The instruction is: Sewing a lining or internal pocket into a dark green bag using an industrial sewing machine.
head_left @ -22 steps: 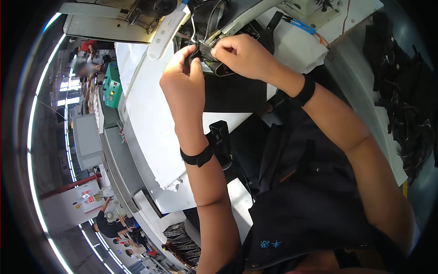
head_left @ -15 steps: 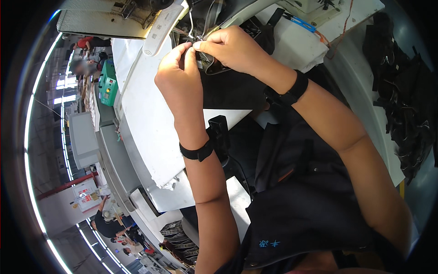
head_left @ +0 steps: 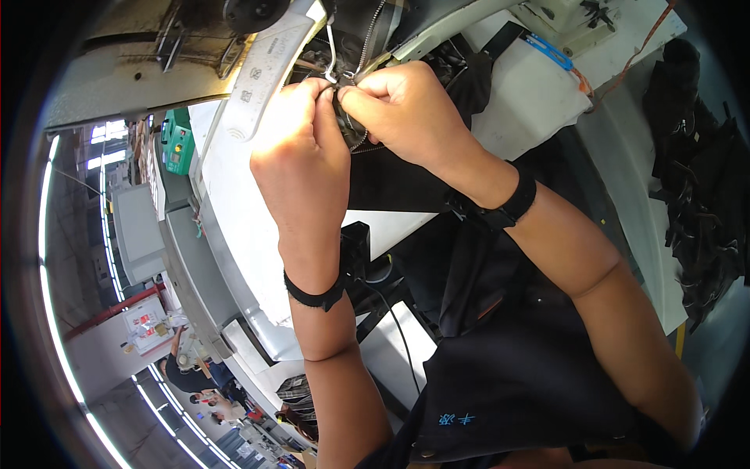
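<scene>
My left hand point(head_left: 303, 160) and my right hand point(head_left: 410, 113) meet under the lit head of a sewing machine point(head_left: 141, 59), beside its presser foot. Thumb and forefinger of each are closed in a pinch, fingertips almost touching. What lies between the fingertips is too small and hidden to make out. Black fabric point(head_left: 391, 181) spreads below my right hand and hangs over the table's near edge. A zipper with metal teeth point(head_left: 373, 35) runs up behind the fingertips, and another toothed edge curves by my right fingers.
Blue thread snips point(head_left: 549, 51) lie on the machine bed at the upper right, by an orange cord. Dark pieces point(head_left: 695, 195) are heaped at the far right. The white tabletop point(head_left: 234, 184) extends left; a green box point(head_left: 178, 141) stands beyond. People work in the background.
My view has shifted closer to the machine, which looks larger. Both hands stay pinched at the presser foot, with the fingertips slightly farther apart.
</scene>
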Tool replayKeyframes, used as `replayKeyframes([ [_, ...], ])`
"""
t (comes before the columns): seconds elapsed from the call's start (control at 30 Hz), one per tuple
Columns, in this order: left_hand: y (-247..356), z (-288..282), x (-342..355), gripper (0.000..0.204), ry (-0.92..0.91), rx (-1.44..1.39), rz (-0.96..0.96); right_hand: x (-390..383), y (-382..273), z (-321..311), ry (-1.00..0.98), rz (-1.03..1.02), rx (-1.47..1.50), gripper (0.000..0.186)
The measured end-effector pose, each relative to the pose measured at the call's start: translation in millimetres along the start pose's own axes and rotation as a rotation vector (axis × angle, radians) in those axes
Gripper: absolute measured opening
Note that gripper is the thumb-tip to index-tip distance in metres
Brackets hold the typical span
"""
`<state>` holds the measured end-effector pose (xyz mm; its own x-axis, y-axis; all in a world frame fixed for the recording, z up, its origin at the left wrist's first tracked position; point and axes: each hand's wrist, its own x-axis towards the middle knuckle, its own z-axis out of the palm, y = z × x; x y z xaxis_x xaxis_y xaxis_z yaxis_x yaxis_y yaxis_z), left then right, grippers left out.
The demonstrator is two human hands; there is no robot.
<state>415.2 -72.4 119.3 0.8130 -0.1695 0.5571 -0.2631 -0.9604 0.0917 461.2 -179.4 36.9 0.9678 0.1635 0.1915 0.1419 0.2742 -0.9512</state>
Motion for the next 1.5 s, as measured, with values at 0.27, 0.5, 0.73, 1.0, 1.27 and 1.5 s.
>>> replayKeyframes([
  [0.27, 6, -1, 0, 0.01, -0.018, -0.094, -0.062, 0, 4, -2, -0.029, -0.007, 0.009, 0.039],
  [0.5, 14, -4, 1, 0.014, -0.101, 0.009, -0.064, -2, -1, -15, -0.142, -0.04, -0.071, 0.041],
  [0.73, 26, -2, -4, 0.015, -0.152, 0.058, -0.048, -5, 0, -17, -0.162, -0.016, -0.065, 0.039],
  [1.0, 25, 2, -4, 0.016, -0.088, 0.045, -0.101, -5, -1, -17, -0.151, 0.098, 0.0, 0.036],
  [1.27, 25, 16, -13, 0.022, 0.019, 0.007, -0.093, -6, -1, -18, -0.166, 0.12, 0.016, 0.037],
  [1.5, 36, 21, -21, 0.034, 0.001, 0.044, -0.151, -6, 4, -22, -0.219, 0.025, -0.067, 0.027],
])
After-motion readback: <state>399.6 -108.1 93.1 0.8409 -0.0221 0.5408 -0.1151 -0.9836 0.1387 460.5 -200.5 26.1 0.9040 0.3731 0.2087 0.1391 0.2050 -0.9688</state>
